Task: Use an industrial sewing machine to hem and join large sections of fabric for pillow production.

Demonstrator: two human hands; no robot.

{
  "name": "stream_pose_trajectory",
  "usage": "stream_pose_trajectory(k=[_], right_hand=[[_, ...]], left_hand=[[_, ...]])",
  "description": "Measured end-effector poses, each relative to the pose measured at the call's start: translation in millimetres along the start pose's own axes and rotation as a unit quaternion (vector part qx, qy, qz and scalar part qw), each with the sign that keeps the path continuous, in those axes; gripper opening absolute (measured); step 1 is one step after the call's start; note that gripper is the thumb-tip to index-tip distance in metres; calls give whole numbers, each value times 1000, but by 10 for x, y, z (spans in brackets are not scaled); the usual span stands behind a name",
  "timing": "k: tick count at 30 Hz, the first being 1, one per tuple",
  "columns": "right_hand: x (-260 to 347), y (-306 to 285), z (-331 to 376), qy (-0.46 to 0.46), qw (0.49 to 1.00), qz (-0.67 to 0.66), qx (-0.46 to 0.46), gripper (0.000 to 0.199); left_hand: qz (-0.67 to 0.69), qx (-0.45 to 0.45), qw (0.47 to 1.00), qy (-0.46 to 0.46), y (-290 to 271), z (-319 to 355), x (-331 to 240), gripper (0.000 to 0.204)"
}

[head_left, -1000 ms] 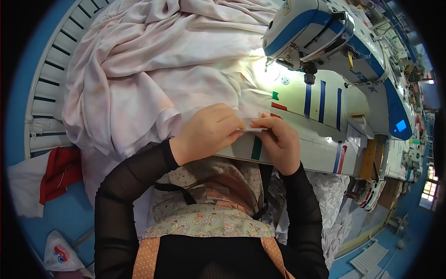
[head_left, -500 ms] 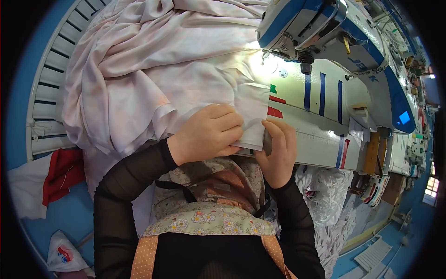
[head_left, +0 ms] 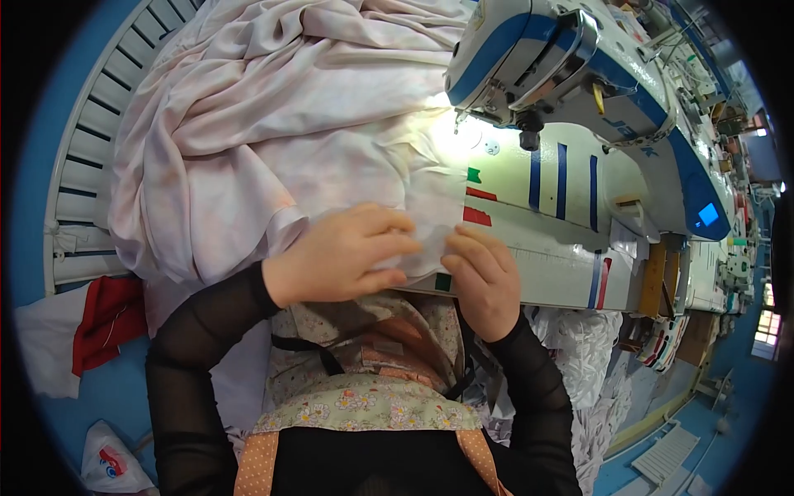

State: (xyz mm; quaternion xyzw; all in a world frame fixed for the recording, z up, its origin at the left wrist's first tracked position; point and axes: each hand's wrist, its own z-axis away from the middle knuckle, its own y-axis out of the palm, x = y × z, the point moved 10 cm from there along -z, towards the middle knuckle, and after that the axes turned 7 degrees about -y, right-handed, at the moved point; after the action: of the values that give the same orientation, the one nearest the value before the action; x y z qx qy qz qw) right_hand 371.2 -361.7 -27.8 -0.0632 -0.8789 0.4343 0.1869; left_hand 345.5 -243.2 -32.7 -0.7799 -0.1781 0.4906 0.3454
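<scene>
A large pale pink and white fabric lies bunched across the left side of the sewing machine table, its front edge running under the lit machine head. My left hand rests over the near part of the fabric, slightly blurred, fingers stretched out and thumb apart. Beside it my right hand has its fingers bent together at the fabric's right corner, closed on the edge; its thumb is mostly hidden. The blue and white sewing machine stands beyond my right hand.
A white slatted rack borders the fabric at left. Blue and red tape strips mark the machine bed. White cloth hangs below the table at right. A red and white cloth lies low at left.
My left hand has slid a little left and down, its fingers now straighter. My right hand has shifted slightly left and its fingers have curled in. The fabric's near corner has moved.
</scene>
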Motion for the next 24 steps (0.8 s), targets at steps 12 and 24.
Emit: stream_pose_trajectory(k=[12,24], right_hand=[[64,85,-147,-71,994,-45,70,19],[-113,108,-178,-47,992,-91,72,20]], left_hand=[[-208,-277,936,-52,-443,-1073,1088,21],[-228,-230,942,-84,-363,-1451,1347,7]])
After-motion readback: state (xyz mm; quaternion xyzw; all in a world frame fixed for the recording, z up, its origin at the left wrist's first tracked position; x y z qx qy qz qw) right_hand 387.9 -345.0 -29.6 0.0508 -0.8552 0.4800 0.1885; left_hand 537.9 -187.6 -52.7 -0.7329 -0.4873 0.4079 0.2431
